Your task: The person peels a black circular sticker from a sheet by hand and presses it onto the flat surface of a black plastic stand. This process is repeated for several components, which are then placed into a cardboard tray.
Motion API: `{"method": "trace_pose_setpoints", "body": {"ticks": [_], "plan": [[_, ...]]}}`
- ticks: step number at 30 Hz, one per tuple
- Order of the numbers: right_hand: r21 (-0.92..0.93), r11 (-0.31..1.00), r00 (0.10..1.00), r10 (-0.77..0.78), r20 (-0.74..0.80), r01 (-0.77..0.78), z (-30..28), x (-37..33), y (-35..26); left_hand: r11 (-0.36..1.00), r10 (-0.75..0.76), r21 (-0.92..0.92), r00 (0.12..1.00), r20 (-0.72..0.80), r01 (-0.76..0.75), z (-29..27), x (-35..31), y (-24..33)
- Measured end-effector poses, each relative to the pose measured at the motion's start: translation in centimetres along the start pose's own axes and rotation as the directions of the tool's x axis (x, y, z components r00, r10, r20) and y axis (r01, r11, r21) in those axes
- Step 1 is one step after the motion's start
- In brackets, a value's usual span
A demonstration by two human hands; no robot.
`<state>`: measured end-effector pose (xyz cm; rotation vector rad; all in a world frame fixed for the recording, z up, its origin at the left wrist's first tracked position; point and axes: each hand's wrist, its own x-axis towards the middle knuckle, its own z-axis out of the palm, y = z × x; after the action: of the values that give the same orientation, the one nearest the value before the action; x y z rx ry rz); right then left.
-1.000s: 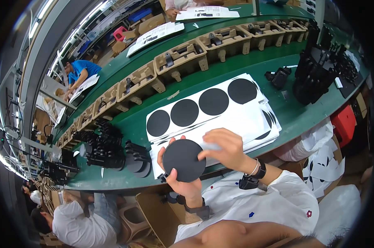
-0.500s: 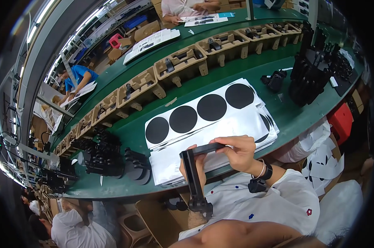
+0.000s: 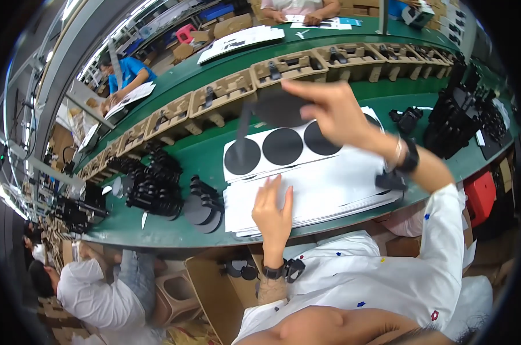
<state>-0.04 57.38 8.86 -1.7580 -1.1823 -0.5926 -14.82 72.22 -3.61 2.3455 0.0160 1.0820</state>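
Observation:
Raised over the far part of the sheets, my right hand (image 3: 341,115) grips a black stand (image 3: 280,109) that has a round, flat base and a straight arm; motion smears it. My left hand (image 3: 272,213) lies fingers outstretched on a stack of white sheets (image 3: 329,178), holding nothing. Black round stickers (image 3: 282,146) run in a row along the top sheet's far side. The held stand and my right hand cover part of that row.
Brown moulded trays (image 3: 223,99) with black parts form a line behind the sheets. Black stands (image 3: 151,184) cluster at left, beside black discs (image 3: 203,210). More black parts (image 3: 450,121) are piled at right. Co-workers sit across the green table (image 3: 157,224) and at far left.
My right hand has carried the black stand up and away over the sheets, turning its round base into view. My left hand has let go and now rests on the white sheets.

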Motion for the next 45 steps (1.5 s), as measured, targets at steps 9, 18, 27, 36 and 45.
{"method": "trace_pose_setpoints", "body": {"ticks": [9, 18, 27, 36, 45], "plan": [[-0.458, 0.833, 0.940, 0.339, -0.023, -0.312, 12.4, 16.7, 16.1, 0.973, -0.230, 0.019, 0.973, 0.029, 0.230, 0.1, -0.7, 0.3], [-0.698, 0.696, 0.795, 0.515, 0.321, -0.169, 16.3, 11.5, 14.1, 0.974, -0.221, 0.057, 0.975, 0.006, 0.220, 0.0, -1.2, -0.6], [-0.597, 0.802, 0.655, 0.455, 0.603, -0.008, 5.4, -1.5, 0.6, 0.962, -0.265, 0.069, 0.964, 0.002, 0.264, -1.1, -1.6, -1.0], [-0.329, 0.851, 0.752, 0.520, 0.405, -0.411, 2.2, -19.2, -10.1, 0.946, -0.204, -0.225, 0.968, 0.144, 0.232, -0.1, -1.3, 0.8], [-0.146, 0.793, 0.619, 0.331, -0.712, -0.592, -5.4, -22.0, -8.2, 0.534, -0.101, -0.805, 0.964, 0.244, 0.260, 1.1, -0.7, 6.0]]}}
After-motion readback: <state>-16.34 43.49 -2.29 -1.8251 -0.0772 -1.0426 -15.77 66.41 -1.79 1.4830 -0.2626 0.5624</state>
